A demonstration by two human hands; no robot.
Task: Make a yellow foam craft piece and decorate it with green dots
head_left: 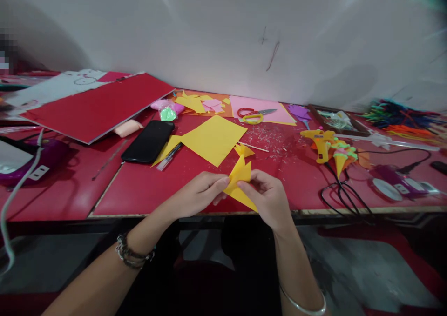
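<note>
A folded piece of yellow paper [240, 176] is held above the table's front edge, its pointed flaps facing up and away. My left hand [204, 189] pinches its left side between thumb and fingers. On the right side, my right hand [267, 197] grips it with the thumb laid across the front; some of its fingers are hidden behind the paper. Just beyond lies a small pleated yellow paper piece [244, 151]. A flat square yellow sheet [214, 139] rests on the table farther back, beside a thin white stick [253, 146].
A black phone [148, 141] and a pen [171, 154] lie left of the sheet. Scissors [256, 114] rest on pink paper at the back. A yellow glue gun [318, 144] with black cable stands at right, near a paper cone [340, 160]. A red board [101, 104] leans far left.
</note>
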